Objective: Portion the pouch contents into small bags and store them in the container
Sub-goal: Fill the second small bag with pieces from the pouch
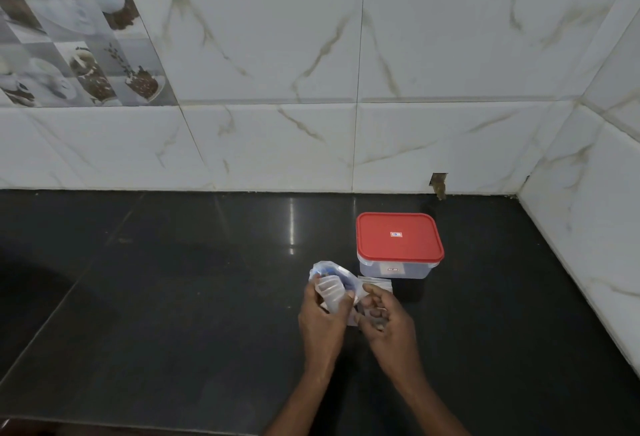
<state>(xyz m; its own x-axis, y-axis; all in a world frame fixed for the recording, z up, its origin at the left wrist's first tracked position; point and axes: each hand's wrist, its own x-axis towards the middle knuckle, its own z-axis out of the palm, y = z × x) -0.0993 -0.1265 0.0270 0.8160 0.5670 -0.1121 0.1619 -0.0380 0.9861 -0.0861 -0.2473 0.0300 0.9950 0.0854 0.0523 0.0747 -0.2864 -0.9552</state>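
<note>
My left hand (323,314) grips a crumpled clear pouch with blue print (334,279), held just above the black counter. My right hand (386,318) is cupped beside it, fingers curled around small dark pieces and the edge of a small clear bag (375,284) that lies under both hands. A clear plastic container (398,267) with a red lid (398,236) closed on it stands just behind my hands, to the right.
The black counter (173,297) stretches wide to the left. White marble-look wall tiles (346,141) rise behind it, and a side wall (588,227) closes the right. The counter's front edge (104,421) runs along the bottom left.
</note>
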